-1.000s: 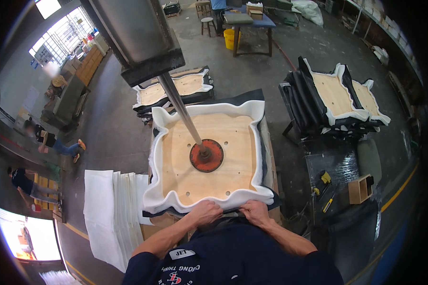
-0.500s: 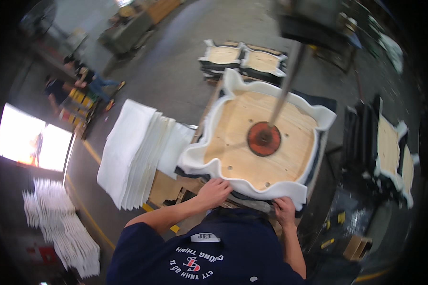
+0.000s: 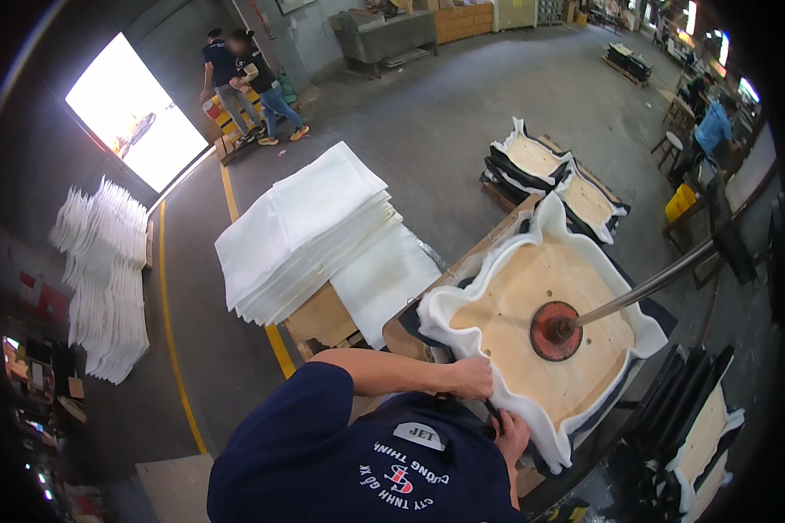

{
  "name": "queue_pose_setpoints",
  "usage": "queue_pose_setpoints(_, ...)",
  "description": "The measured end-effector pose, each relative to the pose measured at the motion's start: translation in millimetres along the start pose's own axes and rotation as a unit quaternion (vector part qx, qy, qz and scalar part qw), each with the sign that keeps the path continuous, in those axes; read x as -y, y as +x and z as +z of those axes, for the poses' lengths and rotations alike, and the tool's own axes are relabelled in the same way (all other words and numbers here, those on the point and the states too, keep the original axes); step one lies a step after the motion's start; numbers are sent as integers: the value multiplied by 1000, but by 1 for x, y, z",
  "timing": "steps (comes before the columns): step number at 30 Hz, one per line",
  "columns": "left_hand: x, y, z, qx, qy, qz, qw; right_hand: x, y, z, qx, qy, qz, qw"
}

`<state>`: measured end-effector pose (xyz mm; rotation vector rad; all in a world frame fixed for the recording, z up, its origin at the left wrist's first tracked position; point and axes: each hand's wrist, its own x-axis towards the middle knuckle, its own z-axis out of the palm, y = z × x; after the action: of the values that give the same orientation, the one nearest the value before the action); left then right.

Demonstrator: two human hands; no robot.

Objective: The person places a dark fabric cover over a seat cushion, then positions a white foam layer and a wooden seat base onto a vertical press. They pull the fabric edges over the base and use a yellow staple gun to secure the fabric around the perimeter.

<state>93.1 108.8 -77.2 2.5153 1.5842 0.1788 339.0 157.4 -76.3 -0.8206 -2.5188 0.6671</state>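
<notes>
A wooden seat panel (image 3: 501, 315) lies under a round red press pad (image 3: 556, 331) on a metal shaft. White foam padding (image 3: 576, 248) stands up in waves round the panel's rim, with black fabric (image 3: 652, 315) beneath it. At the near edge, my left hand (image 3: 471, 379) is closed with a dark edge of that fabric at its fingers. Just to its right, my right hand (image 3: 512, 434) pinches the same dark edge beside the foam. The fingertips of both hands are partly hidden.
White foam sheets (image 3: 310, 235) are stacked left of the work, with another pile (image 3: 105, 279) farther left. Padded panels (image 3: 532, 159) sit on the floor beyond, and more (image 3: 702, 436) at the right. Two people (image 3: 249, 83) stand by the bright doorway; a person in blue (image 3: 713, 126) is far right.
The view has swung, so the panel and press now appear farther right. My hands have come closer together along the near edge, where black fabric now shows between them.
</notes>
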Motion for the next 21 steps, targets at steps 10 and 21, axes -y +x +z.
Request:
queue_pose_setpoints(10, -1, -1, -10, 0, -31, 110, 993, -18, -2, 0, 12, 50, 34, 998)
queue_pose_setpoints(21, 4, -54, -59, -19, 27, -72, 997, 5, 23, 1, 92, 39, -59, 993)
